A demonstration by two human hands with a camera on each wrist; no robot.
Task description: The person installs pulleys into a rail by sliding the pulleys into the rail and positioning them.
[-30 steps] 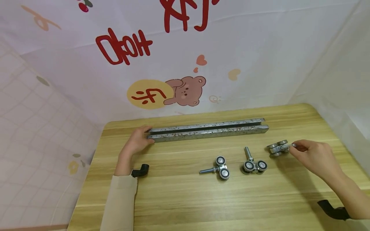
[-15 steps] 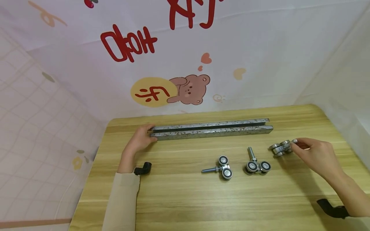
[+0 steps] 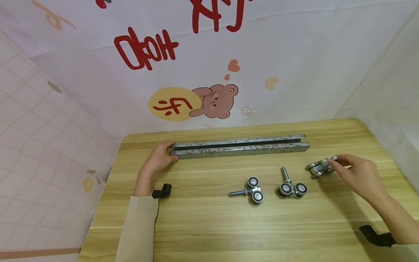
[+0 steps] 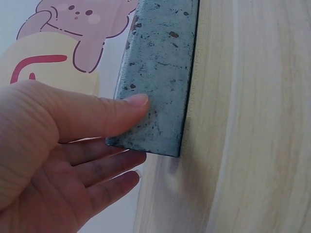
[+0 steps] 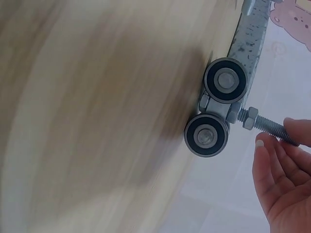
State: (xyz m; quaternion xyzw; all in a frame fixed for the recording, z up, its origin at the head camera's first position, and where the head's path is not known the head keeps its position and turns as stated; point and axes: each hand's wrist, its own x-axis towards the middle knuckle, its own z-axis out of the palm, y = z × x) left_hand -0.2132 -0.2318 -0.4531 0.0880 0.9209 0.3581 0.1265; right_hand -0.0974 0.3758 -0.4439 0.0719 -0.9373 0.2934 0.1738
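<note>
My left hand (image 3: 158, 157) grips the left end of a long, speckled steel channel rail (image 3: 242, 150) lying at the back of the table. In the left wrist view the thumb presses on the rail's side face (image 4: 160, 73), and the other fingers are partly behind its end. My right hand (image 3: 361, 178) pinches the threaded bolt (image 5: 269, 127) of a four-wheeled roller trolley (image 3: 316, 170) between thumb and fingertips. This trolley is just off the rail's right end, apart from it, its bolt slanting up to the right. Whether its wheels touch the table I cannot tell.
Two more roller trolleys lie on the wooden table (image 3: 203, 222) in front of the rail. One trolley (image 3: 257, 197) points its bolt left; the other trolley (image 3: 286, 189) points its bolt toward the rail. A printed cloth backdrop (image 3: 288, 47) stands behind the table.
The trolley in my right hand has tilted, its bolt swinging from pointing right to pointing more upward. My left hand stays on the rail. The head view has shifted slightly.
</note>
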